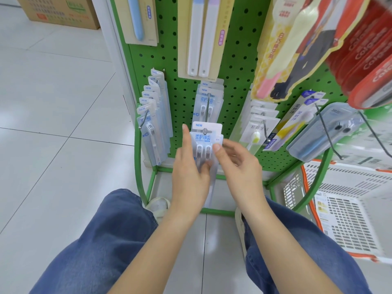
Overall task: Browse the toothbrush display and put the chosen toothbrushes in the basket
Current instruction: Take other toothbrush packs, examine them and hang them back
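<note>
In the centre of the frame, the person holds a twin toothbrush pack (205,145) with both hands, in front of the green pegboard display (239,66). The left hand (188,170) grips the pack from its left side: the thumb lies along the left edge and the curled fingers are on the front, over the lower part. The right hand (237,162) pinches the right edge of the pack, with the thumb on the front beside the two brush heads; its other fingers are bent behind the pack and partly blurred. The hanging hole of the pack sits at the tip of a metal hook (206,115), and it is not clear whether the pack is on the hook or just free of it. More packs of the same kind (209,96) hang higher on that hook, and another row (151,111) hangs to the left. At the lower right of the frame, a white basket with orange rim (350,200) stands on the tiled floor (53,124), beside the display. A cardboard box (61,11) stands at the upper left.
</note>
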`<state>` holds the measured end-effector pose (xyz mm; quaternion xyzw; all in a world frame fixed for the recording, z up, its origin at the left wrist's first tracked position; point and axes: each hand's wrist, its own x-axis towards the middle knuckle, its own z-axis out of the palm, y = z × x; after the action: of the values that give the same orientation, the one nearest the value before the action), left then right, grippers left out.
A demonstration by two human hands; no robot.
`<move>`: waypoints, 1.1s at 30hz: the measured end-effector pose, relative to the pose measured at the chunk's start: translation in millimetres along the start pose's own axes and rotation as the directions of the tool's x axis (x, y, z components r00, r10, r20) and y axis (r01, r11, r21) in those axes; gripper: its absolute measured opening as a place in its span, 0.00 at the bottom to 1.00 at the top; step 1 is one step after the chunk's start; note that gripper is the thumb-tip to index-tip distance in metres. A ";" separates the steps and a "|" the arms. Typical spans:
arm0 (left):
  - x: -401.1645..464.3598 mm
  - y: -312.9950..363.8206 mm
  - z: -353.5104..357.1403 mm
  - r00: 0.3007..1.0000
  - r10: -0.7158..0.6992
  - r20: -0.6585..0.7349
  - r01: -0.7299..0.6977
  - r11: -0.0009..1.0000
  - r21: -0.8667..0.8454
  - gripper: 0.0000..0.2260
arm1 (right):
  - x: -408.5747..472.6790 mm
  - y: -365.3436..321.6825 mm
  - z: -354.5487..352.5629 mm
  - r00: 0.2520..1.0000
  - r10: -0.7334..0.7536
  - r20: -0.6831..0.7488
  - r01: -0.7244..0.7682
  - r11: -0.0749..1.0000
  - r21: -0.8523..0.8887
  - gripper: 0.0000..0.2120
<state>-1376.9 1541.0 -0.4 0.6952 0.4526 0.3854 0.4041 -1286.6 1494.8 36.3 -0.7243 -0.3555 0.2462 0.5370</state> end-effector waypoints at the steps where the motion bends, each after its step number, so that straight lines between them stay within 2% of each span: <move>1: 1.6 0.0 1.6 1.000 0.002 0.003 -0.002 1.000 0.015 0.39 | 4.4 0.3 0.2 1.000 0.008 -0.006 -0.008 0.999 0.031 0.10; 8: 12.2 -1.5 0.6 0.998 0.057 -0.008 -0.055 0.983 0.176 0.42 | 64.7 -28.4 17.8 0.998 0.040 -0.045 -0.034 0.990 0.139 0.20; 10: 14.3 -4.7 -2.4 0.998 0.061 -0.023 -0.056 0.980 0.191 0.40 | 79.3 -36.2 23.0 0.997 0.018 -0.072 -0.006 0.986 0.167 0.19; 13: 16.1 -6.8 -3.7 0.998 0.054 -0.019 -0.050 0.980 0.192 0.39 | 95.9 -37.7 29.1 0.995 -0.011 -0.103 0.021 0.995 0.099 0.18; 17: 15.6 -6.5 -3.8 0.999 0.044 -0.004 -0.043 0.979 0.198 0.39 | 108.2 -35.3 30.5 0.983 -0.007 -0.183 0.026 0.994 0.105 0.13; 20: 14.8 -5.4 -2.7 0.999 0.037 0.000 -0.036 0.980 0.194 0.39 | 110.3 -34.5 26.9 0.995 0.012 -0.103 -0.006 0.998 0.063 0.09; 23: 15.1 -6.4 -1.2 0.999 0.037 -0.002 -0.036 0.981 0.193 0.39 | 108.2 -30.8 28.2 0.997 0.076 0.014 -0.077 0.996 0.055 0.10; 27: 15.4 -6.0 -0.3 0.999 0.033 -0.005 -0.031 0.984 0.174 0.39 | 104.5 -25.0 27.5 0.998 0.031 -0.051 -0.026 0.996 0.085 0.06; 33: 15.2 -6.3 -2.9 0.998 0.052 -0.026 -0.047 0.986 0.162 0.39 | 76.3 -17.4 28.7 0.994 -0.020 -0.110 0.044 0.974 0.223 0.09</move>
<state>-1377.0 1557.6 -2.5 0.7308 0.4708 0.3678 0.3302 -1264.4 1574.6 46.1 -0.6650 -0.3076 0.2371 0.6379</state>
